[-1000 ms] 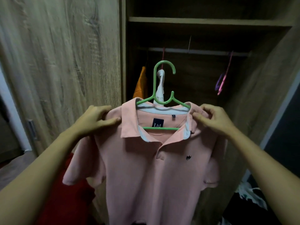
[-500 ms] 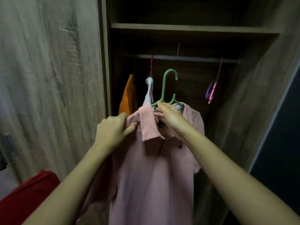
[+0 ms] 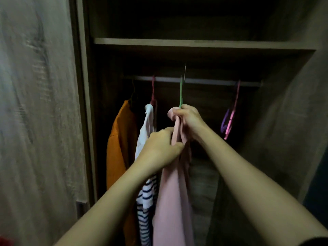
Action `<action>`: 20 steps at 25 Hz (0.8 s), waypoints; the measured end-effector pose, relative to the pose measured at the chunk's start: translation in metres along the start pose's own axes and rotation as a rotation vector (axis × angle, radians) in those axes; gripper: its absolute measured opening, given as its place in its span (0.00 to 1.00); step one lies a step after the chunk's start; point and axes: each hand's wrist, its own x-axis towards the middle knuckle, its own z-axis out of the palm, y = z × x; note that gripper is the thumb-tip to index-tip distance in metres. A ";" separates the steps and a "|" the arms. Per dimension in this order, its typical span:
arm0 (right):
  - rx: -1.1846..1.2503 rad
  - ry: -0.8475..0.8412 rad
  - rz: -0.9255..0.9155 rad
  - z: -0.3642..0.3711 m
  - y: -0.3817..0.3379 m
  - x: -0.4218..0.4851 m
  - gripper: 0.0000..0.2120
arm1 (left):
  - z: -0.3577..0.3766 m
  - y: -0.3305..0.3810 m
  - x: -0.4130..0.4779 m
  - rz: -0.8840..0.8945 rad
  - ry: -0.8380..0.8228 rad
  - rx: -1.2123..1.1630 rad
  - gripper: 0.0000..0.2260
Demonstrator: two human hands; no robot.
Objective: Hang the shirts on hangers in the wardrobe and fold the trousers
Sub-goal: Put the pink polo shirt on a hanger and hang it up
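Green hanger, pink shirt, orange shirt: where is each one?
green hanger (image 3: 180, 93): head view, on its thin upright stem.
pink shirt (image 3: 173, 201): head view, on its hanging body.
orange shirt (image 3: 119, 139): head view, on its side, below the shoulder.

The left part of the grey metal rail (image 3: 213, 82) is crowded by an orange garment (image 3: 120, 148), a white shirt with navy stripes (image 3: 145, 196) and a pale pink shirt (image 3: 172, 201) on a green plastic hanger (image 3: 180, 93), all close together. An open stretch is left between the pale pink shirt and the empty pink and purple plastic hangers (image 3: 230, 119). Upward reach is limited by the wooden shelf (image 3: 195, 43).
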 end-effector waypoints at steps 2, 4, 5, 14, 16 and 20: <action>0.000 -0.052 -0.018 -0.003 0.002 0.024 0.05 | 0.013 -0.001 0.021 -0.005 0.041 -0.039 0.17; -0.039 -0.072 -0.020 -0.003 0.005 0.050 0.05 | 0.022 -0.006 0.045 -0.017 0.076 -0.060 0.15; -0.058 -0.069 -0.016 -0.002 0.005 0.063 0.05 | 0.024 -0.009 0.056 -0.024 0.098 -0.068 0.14; -0.202 -0.058 0.123 -0.002 0.011 0.134 0.07 | 0.045 -0.038 0.130 -0.037 0.121 -0.057 0.13; -0.264 -0.106 0.123 -0.003 0.020 0.137 0.08 | 0.055 -0.045 0.128 -0.047 0.086 -0.076 0.15; -0.281 -0.108 0.067 -0.003 0.023 0.122 0.09 | 0.064 -0.057 0.120 -0.015 0.034 -0.039 0.24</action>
